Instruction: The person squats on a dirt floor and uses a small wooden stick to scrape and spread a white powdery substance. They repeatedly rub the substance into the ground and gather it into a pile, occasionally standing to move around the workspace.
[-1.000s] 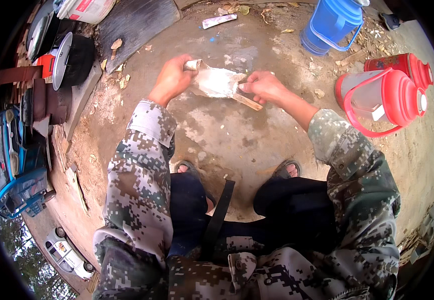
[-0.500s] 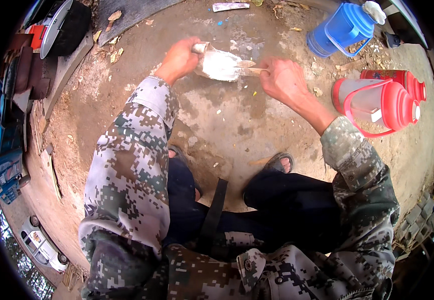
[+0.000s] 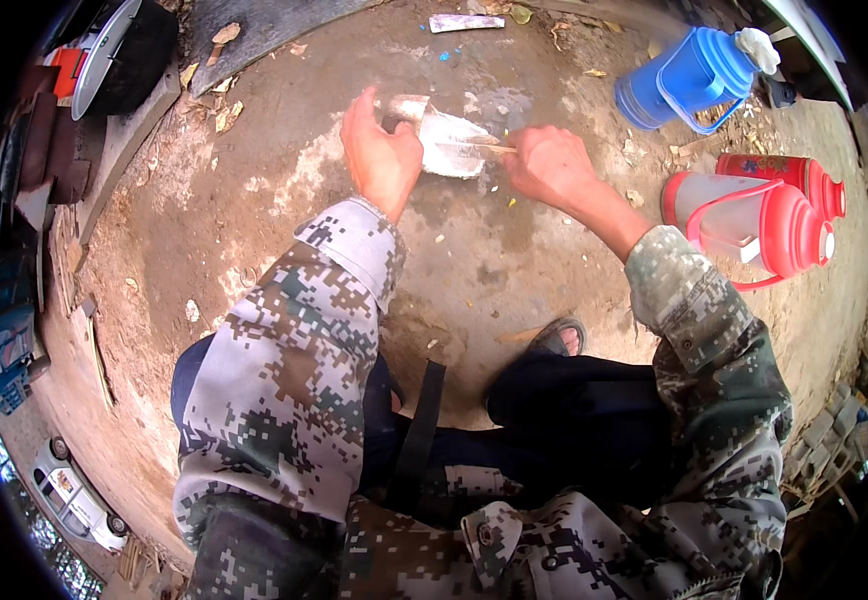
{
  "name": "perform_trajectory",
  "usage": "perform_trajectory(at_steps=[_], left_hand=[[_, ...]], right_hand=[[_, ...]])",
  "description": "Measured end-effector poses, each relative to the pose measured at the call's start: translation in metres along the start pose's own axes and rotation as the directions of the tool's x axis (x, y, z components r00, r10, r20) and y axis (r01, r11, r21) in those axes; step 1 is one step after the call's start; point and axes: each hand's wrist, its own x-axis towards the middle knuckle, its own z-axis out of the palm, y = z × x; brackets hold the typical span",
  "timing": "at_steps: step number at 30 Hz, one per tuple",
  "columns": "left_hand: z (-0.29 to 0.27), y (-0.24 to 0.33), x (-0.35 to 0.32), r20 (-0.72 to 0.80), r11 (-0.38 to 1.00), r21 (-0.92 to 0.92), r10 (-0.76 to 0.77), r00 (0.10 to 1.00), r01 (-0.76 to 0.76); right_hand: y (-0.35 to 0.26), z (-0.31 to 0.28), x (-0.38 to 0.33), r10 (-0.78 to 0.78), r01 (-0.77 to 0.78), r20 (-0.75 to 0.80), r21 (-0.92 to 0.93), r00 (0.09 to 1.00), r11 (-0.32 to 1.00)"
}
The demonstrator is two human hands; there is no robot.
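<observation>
A white, curved, scoop-like piece with a rounded tan end is held up in front of me; its exact kind is unclear. A thin wooden stick runs from its white face into my right hand, whose fingers are closed round the stick. Beside the tan end is my left hand, with its fingers stretched away from me and the thumb apart. That thumb lies close to the white piece; whether they touch I cannot tell.
At the right stand a blue thermos, a red-and-clear jug and a red flask. A dark pot is at the far left, near a grey board. My sandalled foot rests on the dirt floor.
My left hand has loosened from the tan end and shifted right and nearer, its fingers spreading. The white piece and my right hand have moved slightly. One stick tip no longer shows separately.
</observation>
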Motion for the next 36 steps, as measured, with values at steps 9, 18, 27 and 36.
perform_trajectory(at_steps=[9,18,27,36], left_hand=[[0.046,0.040,-0.107,0.808,-0.082,-0.416,-0.490,0.327,0.906],[0.126,0.031,-0.103,0.837,-0.474,-0.545,-0.265,0.478,0.692],[0.135,0.018,-0.075,0.809,-0.605,-0.581,-0.356,0.468,0.544],[0.176,0.053,-0.056,0.777,-0.482,-0.493,0.131,0.615,0.725]], right_hand=[[0.010,-0.035,0.013,-0.121,0.108,-0.172,-0.084,0.978,0.991],[0.024,-0.035,-0.026,-0.198,0.162,-0.128,-0.245,0.972,0.956],[-0.022,-0.045,-0.038,-0.278,0.213,-0.161,-0.337,0.947,0.917],[0.016,-0.066,-0.008,-0.376,0.320,-0.013,-0.497,0.927,0.806]])
